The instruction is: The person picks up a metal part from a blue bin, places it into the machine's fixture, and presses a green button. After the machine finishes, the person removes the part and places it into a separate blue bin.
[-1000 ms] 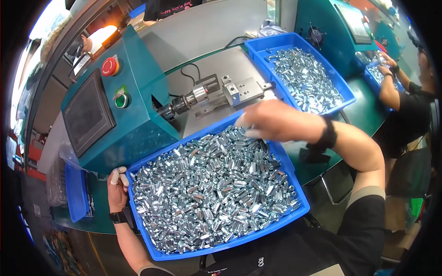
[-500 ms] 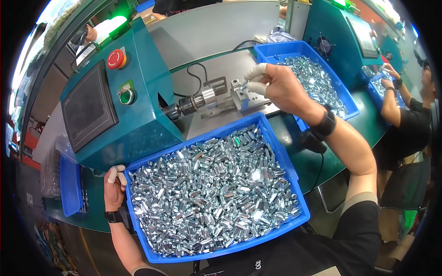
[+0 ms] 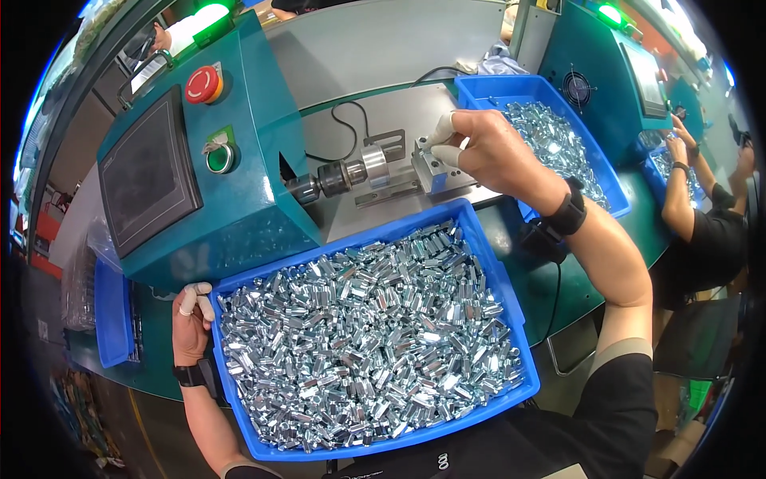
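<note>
White finger cots cover the fingertips of both my hands. My right hand point(image 3: 499, 152) is closed in a pinch at the metal clamp block point(image 3: 432, 171) on the machine bed, with a small shiny metal piece point(image 3: 428, 144) mostly hidden at its fingertips. Facing the block is a dark chuck point(image 3: 333, 180) with a silver collar point(image 3: 373, 165). At the left rim of a big blue tray point(image 3: 517, 319), my left hand point(image 3: 191, 323) has its fingers loosely bent and apart, with nothing seen in them. Heaped in this tray are many silver hex metal pieces point(image 3: 367, 335).
The teal machine housing point(image 3: 263, 215) carries a dark screen point(image 3: 150, 172), a red stop button point(image 3: 204, 85) and a green button point(image 3: 218, 158). Behind my right hand is a second blue tray point(image 3: 610, 191) of metal pieces. A co-worker point(image 3: 694, 191) works at the far right.
My right hand has brought the small metal piece down to the clamp block. The view has shifted slightly, and my left hand stays by the tray's rim.
</note>
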`<state>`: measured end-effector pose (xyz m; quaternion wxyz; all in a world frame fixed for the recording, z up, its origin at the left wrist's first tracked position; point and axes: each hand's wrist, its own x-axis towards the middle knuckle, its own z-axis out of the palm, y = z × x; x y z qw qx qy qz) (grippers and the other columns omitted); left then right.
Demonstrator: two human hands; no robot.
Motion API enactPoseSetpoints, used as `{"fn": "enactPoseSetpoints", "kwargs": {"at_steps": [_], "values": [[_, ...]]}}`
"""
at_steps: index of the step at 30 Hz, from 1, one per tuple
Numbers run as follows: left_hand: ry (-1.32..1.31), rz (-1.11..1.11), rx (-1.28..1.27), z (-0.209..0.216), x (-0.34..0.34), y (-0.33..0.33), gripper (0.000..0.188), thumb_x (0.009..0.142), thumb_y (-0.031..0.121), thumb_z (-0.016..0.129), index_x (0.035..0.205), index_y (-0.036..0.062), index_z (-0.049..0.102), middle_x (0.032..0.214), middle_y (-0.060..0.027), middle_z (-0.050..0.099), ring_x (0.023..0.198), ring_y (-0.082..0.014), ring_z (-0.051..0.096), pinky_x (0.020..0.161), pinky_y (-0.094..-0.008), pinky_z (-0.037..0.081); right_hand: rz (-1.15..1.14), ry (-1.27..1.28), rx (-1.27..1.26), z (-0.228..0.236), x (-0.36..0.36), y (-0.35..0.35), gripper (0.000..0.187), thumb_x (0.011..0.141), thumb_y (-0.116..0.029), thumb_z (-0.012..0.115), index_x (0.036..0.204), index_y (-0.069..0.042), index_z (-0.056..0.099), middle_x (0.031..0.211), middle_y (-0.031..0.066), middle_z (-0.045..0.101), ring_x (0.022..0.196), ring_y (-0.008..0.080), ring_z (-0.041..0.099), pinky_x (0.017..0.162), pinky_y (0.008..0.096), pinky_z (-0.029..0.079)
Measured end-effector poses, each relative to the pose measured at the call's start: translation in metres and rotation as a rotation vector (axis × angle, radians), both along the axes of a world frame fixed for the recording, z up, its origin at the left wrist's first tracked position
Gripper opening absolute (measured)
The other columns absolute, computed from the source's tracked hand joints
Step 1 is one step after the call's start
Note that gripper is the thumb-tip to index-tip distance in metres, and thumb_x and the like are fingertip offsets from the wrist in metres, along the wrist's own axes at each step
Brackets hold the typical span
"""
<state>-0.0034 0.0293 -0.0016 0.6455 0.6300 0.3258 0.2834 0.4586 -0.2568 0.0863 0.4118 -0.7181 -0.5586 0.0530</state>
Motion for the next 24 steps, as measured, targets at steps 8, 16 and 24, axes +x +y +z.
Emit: {"fn": "enactPoseSetpoints", "kwargs": {"at_steps": [8, 16, 24], "values": [[-0.006, -0.022, -0.009, 0.000, -0.001, 0.000, 0.037, 0.104, 0.035, 0.053, 0.106, -0.0004, 0.065, 0.064, -0.0033, 0.058, 0.051, -0.0071, 0.044, 0.048, -0.0193, 0.033, 0.054, -0.567, -0.058, 0.005, -0.014, -0.010, 0.018, 0.087, -0.011, 0.074, 0.100, 0.001, 0.070, 0.084, 0.0143, 0.069, 0.075, 0.0238, 0.069, 0.065, 0.0322, 0.053], [-0.004, -0.022, 0.010, 0.002, 0.001, -0.002, 0.037, 0.104, 0.034, 0.053, 0.106, -0.0007, 0.065, 0.064, -0.0032, 0.059, 0.051, -0.0070, 0.045, 0.048, -0.0192, 0.034, -0.101, 0.405, -0.172, -0.011, -0.016, -0.015, 0.030, 0.096, -0.021, 0.069, 0.114, 0.003, 0.071, 0.096, 0.0079, 0.074, 0.083, 0.0140, 0.069, 0.071, 0.0294, 0.055], [-0.020, -0.021, -0.005, 0.001, 0.003, -0.001, 0.036, 0.104, 0.034, 0.052, 0.104, 0.0004, 0.066, 0.064, -0.0031, 0.058, 0.050, -0.0068, 0.044, 0.048, -0.0193, 0.033, -0.078, 0.578, -0.137, -0.023, -0.012, -0.019, 0.032, 0.097, -0.021, 0.069, 0.120, 0.000, 0.071, 0.097, 0.0064, 0.074, 0.084, 0.0112, 0.067, 0.075, 0.0274, 0.055]]}}
